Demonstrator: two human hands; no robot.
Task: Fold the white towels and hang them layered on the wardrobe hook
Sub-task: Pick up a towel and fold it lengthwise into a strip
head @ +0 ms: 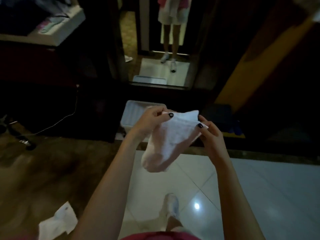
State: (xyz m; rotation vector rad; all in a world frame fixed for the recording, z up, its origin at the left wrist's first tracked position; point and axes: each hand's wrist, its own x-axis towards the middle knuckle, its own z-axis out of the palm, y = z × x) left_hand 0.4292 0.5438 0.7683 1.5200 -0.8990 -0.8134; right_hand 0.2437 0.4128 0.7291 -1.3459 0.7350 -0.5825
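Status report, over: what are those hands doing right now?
Left hand and right hand pinch the cloth by its top edge, hanging free. A second cloth lies on the floor, lower left. Hook not in view.

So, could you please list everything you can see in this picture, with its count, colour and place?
held cloth: one, white, hanging between both hands above the floor
cloth on floor: one, white, lower left on the brown floor
bin: one, white, ribbed, on the floor behind the hands
mirror: one, dark-framed, straight ahead, reflecting the person's legs
cable: one, white, trailing over the floor at left
tray: one, white, on the upper-left shelf, contents blurred
shoe: one, white, on the pale tiles below
left hand: pinches the held cloth's top edge
right hand: pinches the same edge at the other end
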